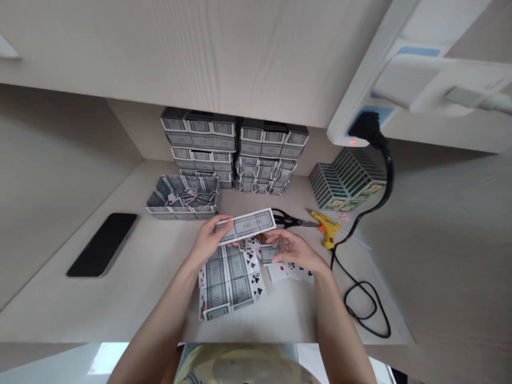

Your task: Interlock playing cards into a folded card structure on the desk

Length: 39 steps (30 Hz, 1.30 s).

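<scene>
My left hand (210, 234) grips the left end of a long strip of joined playing cards (248, 226), backs facing up, raised over the desk. My right hand (294, 249) has its fingers curled on a single face-down card (270, 255), just below the strip's right end. Beneath and to the left lies a flat panel of joined cards (228, 282), with black club faces along its right edge and red ones at its left. Loose face-up cards (292, 272) lie under my right hand.
Behind are a card-built box (183, 213) holding card pieces, stacked card boxes (204, 141) and stacked card packs (346, 178). Scissors (286, 218) and a yellow glue gun (328, 229) lie right, near a black cable (356, 288). A phone (103, 245) lies left.
</scene>
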Tool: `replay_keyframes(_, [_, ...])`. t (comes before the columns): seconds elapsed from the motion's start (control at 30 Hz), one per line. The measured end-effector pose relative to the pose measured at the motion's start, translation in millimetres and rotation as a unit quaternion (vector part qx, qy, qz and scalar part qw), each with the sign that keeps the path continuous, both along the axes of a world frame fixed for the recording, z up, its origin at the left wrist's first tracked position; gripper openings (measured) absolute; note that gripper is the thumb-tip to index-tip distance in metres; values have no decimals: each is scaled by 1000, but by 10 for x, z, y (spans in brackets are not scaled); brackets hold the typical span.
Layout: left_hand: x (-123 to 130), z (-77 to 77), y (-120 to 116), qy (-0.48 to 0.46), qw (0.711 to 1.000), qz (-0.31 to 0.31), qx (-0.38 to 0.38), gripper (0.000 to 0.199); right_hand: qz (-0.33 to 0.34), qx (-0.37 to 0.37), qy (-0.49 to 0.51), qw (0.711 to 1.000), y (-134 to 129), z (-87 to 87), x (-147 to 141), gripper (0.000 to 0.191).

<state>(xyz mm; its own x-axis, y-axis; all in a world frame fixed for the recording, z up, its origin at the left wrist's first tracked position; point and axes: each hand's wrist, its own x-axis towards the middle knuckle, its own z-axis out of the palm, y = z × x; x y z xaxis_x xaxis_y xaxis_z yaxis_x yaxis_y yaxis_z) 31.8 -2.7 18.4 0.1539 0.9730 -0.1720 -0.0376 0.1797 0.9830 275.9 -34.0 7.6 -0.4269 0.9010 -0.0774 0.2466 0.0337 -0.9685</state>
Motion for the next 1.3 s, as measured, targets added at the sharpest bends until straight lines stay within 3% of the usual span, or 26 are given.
replay_keyframes(0.13, [-14, -21, 37, -8, 999, 37, -9, 36, 1, 97, -195, 976, -16, -80, 38, 65])
replay_keyframes(0.23, [-13, -28, 41, -14, 999, 39, -13, 38, -12, 123, -245, 962, -8, -168, -8, 59])
replay_keyframes(0.37, [-8, -32, 39, -20, 999, 44, -19, 45, -49, 155, -214, 963, 22, -175, -21, 50])
replay_keyframes(0.47, [-9, -39, 43, -27, 999, 40, -25, 48, -119, 164, -151, 968, 41, -130, -3, 50])
replay_keyframes(0.57, [-12, -49, 50, -27, 999, 35, -23, 48, -184, 177, -119, 960, 51, -111, -4, 49])
replay_keyframes(0.7, [-18, -68, 59, -5, 999, 34, -17, 41, -214, 204, -109, 949, 53, -121, -37, 49])
replay_keyframes(0.93, [-16, -100, 29, 15, 1000, -1, -15, 41, -206, 248, -124, 939, 59, -119, -48, 51])
replay_keyframes(1.17, [-52, -57, 0, 16, 996, -79, -28, 42, -161, 250, -110, 948, 89, -178, -33, 58])
replay_keyframes(1.3, [-95, -35, 10, 3, 994, -93, -53, 39, -142, 250, -87, 954, 86, -170, -33, 57])
